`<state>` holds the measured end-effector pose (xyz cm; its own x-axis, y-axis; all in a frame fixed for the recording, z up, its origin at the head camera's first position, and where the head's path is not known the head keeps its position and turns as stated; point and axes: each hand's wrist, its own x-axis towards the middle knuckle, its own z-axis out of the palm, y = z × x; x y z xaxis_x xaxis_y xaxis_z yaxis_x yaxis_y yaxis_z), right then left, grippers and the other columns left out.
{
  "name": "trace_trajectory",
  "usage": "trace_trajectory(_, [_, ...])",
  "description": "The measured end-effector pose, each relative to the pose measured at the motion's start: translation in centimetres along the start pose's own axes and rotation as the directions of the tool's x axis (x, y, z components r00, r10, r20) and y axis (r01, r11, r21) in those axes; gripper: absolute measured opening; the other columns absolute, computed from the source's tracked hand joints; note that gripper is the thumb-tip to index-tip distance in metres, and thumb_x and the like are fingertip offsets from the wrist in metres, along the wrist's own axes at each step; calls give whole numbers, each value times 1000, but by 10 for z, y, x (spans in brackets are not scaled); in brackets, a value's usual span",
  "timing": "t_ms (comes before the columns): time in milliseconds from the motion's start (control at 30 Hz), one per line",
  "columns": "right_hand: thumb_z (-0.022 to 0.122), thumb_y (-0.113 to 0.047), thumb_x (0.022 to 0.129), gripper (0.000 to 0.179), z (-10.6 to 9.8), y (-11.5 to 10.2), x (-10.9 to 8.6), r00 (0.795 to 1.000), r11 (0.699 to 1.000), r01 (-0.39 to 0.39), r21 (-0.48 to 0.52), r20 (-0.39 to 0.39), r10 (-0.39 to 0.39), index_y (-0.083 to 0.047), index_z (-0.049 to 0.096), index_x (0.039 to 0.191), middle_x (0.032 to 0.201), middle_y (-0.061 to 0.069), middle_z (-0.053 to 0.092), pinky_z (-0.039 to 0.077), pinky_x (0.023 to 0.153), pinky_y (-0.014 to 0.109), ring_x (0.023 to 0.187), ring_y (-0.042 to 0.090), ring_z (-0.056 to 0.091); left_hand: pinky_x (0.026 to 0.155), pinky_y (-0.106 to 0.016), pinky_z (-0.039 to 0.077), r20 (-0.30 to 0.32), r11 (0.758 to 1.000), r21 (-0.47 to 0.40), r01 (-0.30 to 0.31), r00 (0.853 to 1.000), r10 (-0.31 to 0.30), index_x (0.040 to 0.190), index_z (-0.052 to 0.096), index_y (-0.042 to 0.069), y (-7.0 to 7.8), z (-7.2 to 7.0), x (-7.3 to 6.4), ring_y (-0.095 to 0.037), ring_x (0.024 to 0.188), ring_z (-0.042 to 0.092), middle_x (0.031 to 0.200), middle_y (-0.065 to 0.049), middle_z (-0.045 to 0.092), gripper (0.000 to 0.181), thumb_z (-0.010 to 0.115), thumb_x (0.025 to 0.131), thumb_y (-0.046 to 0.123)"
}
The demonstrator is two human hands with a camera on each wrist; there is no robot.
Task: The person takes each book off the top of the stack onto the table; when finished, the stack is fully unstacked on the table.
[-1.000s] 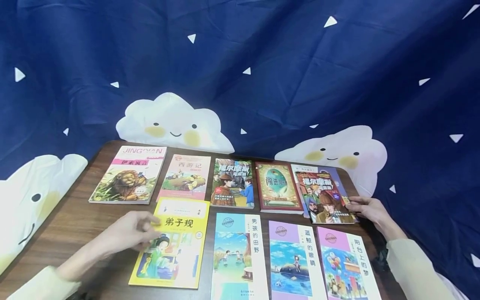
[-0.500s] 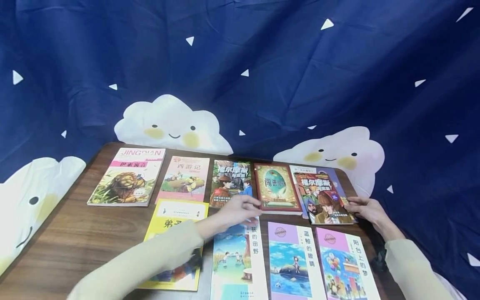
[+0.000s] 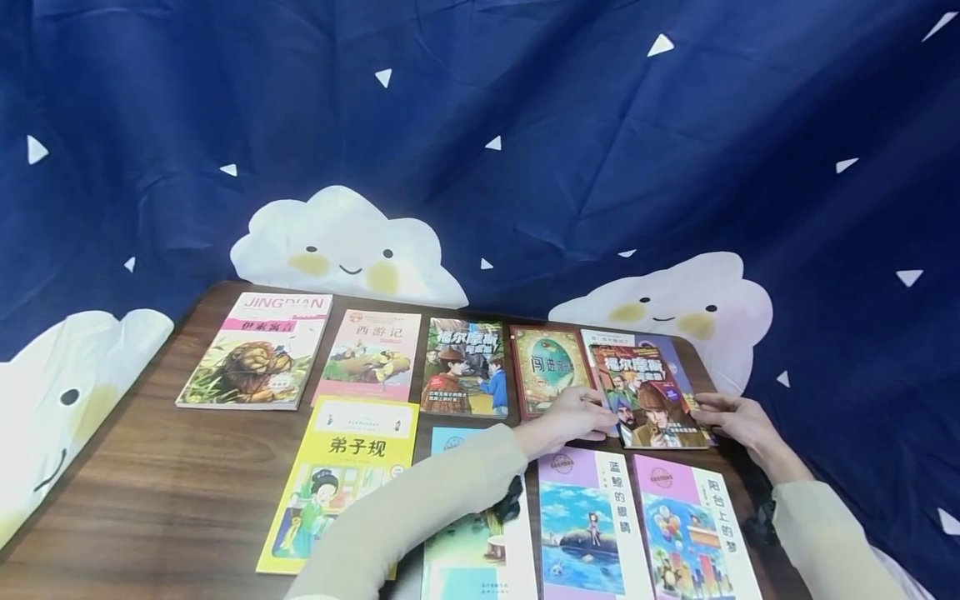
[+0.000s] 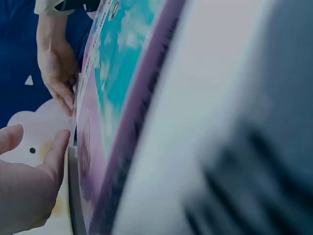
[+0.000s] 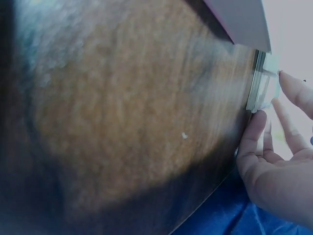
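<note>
A paperback with a detective in a brown cap on its cover (image 3: 648, 400) lies at the back right, partly over a pale blue-purple book (image 3: 670, 354). My left hand (image 3: 576, 417) reaches to its left edge, over the lower right corner of a brown-framed green book (image 3: 553, 367). Thumb and index finger of the left hand (image 4: 36, 181) are spread apart in the left wrist view. My right hand (image 3: 742, 423) rests at the paperback's right edge. In the right wrist view, the right hand (image 5: 279, 161) has fairly straight fingers and thumb at the corner of the stacked books (image 5: 257, 83).
Along the back row lie a lion-cover book (image 3: 255, 358), a pink book (image 3: 371, 358) and another detective book (image 3: 465, 367). In front are a yellow book (image 3: 360, 425), a teal one partly under my left sleeve (image 3: 420, 500), and two purple ones (image 3: 585, 517). A blue cloud curtain (image 3: 480, 125) hangs behind the brown table (image 3: 135, 467).
My left hand has swept right from beside the yellow book, across the teal one, to the left edge of the detective paperback. My right hand has stayed at the paperback's right edge.
</note>
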<state>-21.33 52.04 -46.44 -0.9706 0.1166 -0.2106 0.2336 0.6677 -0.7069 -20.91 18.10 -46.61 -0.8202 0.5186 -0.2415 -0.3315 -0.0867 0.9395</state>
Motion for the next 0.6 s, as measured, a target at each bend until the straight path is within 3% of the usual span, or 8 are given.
trace_trajectory(133, [75,-23,99,66,-3,1,-3,1000,1000,12,7,2,-12,17,49,145,101,-16,76,59,72,13,82,-11,62,100,-46,67,-14,999,-31,30,999,-30,148,49,-6,0,15,11,-42,116,74,115,-22,77,59,73,95,-2])
trace_trajectory(333, [76,-25,98,65,-1,1,-3,1000,1000,-1,19,9,1,15,52,143,95,-22,72,59,72,12,82,-11,62,99,-47,68,-67,997,-59,49,996,-53,138,54,-3,-1,26,18,-43,111,75,106,-21,77,51,74,91,-7])
trace_trajectory(600, [78,-26,97,59,2,-1,-3,1000,1000,2,15,7,-2,13,59,138,94,-26,70,58,72,12,83,-10,61,99,-48,67,-169,998,-37,55,984,-61,138,56,-3,0,33,13,-39,109,75,122,-18,72,52,78,91,-1])
